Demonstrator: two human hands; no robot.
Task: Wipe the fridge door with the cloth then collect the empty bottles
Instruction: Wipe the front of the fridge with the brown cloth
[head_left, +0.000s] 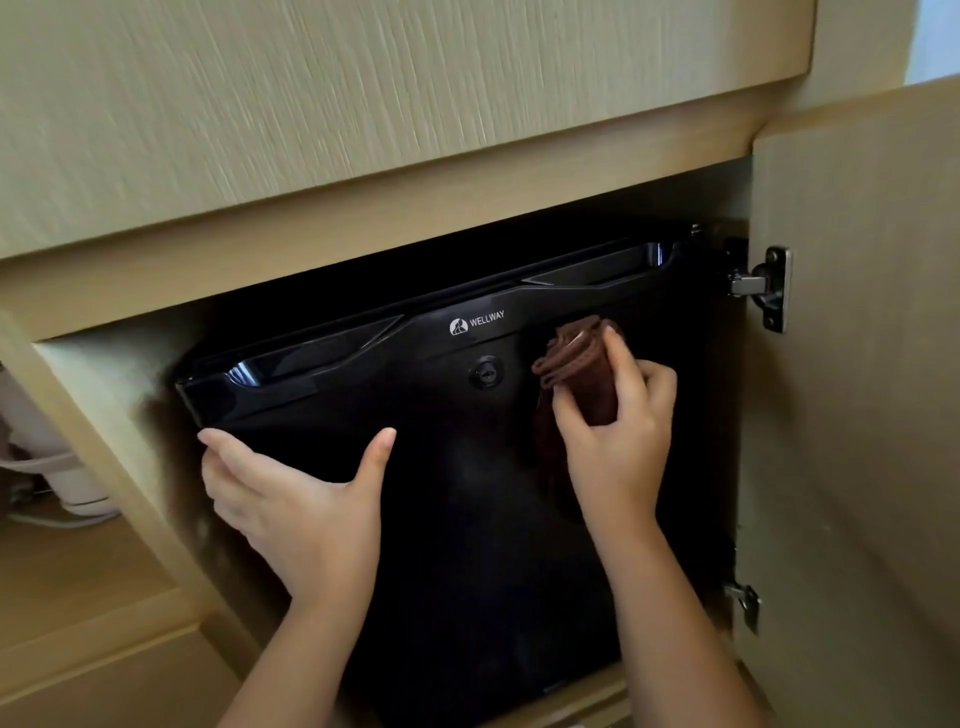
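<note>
Since the glossy black fridge door (467, 571) sits recessed in a pale wood-grain cabinet (109, 447), we reach into the opening with both arms. At 9 o'clock of the view, outside the cabinet, lie white cables (62, 483), well apart from the work. Our left hand (296, 499) is spread wide at 8 o'clock of the door. Its fingers run straight toward the door's left edge, its thumb is stretched away, and it holds nothing. It seems to rest on the door, and we judge it steadies the door against wiping pressure. Near 12 o'clock sits a round keyhole lock (483, 372). Just at 3 o'clock of that lock, our right hand (618, 436) curls fingers and thumb round a folded brown cloth (582, 364) and presses it to the door's upper part. We think it is folded thick to make a firm pad. At 3 o'clock of the view the open wooden cabinet door (857, 415) hangs on a metal hinge (763, 286). Wiping looks under way, and no empty bottles show.
</note>
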